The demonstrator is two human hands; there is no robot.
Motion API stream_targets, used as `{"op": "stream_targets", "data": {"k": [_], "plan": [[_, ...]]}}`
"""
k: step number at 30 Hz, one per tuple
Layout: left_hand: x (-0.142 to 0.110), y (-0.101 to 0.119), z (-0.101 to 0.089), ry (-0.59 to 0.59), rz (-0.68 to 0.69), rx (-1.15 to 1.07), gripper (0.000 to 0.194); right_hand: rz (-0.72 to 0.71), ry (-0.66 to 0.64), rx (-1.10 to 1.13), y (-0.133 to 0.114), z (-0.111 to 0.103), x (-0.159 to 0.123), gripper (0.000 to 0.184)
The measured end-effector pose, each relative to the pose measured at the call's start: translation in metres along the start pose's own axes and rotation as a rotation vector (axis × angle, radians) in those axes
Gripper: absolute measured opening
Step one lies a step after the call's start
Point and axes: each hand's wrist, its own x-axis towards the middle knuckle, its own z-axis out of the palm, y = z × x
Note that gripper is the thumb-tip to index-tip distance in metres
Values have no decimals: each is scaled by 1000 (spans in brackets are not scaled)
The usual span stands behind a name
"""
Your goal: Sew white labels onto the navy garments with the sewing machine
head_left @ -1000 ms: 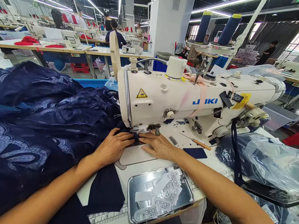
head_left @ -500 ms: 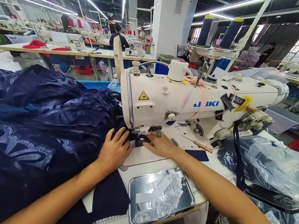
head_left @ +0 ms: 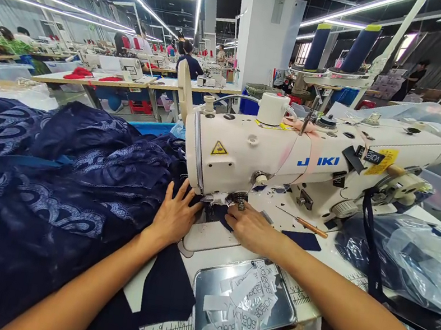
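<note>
A white sewing machine (head_left: 243, 155) stands before me with its presser foot (head_left: 209, 212) down over dark navy fabric (head_left: 219, 214). Left of the foot, my left hand (head_left: 175, 217) lies with fingers spread, their tips against navy cloth near the needle area. My right hand (head_left: 251, 230) is on the other side, fingers curled together at the edge of the navy fabric; its fingertips are partly hidden. A large heap of navy patterned garment (head_left: 52, 175) covers the left side.
A metal tray (head_left: 198, 312) with several printed labels (head_left: 244, 306) sits at the table's front edge. Wooden-handled awl (head_left: 312, 227) and a navy fabric piece (head_left: 301, 240) lie right. Beyond them is a plastic-wrapped bundle (head_left: 414, 250). Thread cones (head_left: 358, 50) stand behind; people work farther back.
The view has shifted, so the machine appears farther right. My right fingers are more curled and sit slightly farther from the presser foot, with more navy fabric showing between them.
</note>
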Motion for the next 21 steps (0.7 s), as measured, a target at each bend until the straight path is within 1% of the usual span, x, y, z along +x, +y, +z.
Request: {"op": "stream_targets", "data": {"k": [3, 7, 15, 21], "plan": [[0, 1, 0, 7, 0, -2, 32, -30, 23, -21, 2, 4, 2, 18], [1, 0, 0, 0, 1, -11, 32, -43, 30, -61, -3, 4, 4, 14], [2, 0, 3, 17, 3, -38, 30, -17, -18, -74, -12, -4, 7, 16], [2, -2, 8, 32, 0, -40, 32, 8, 7, -81, -17, 3, 9, 16]]}}
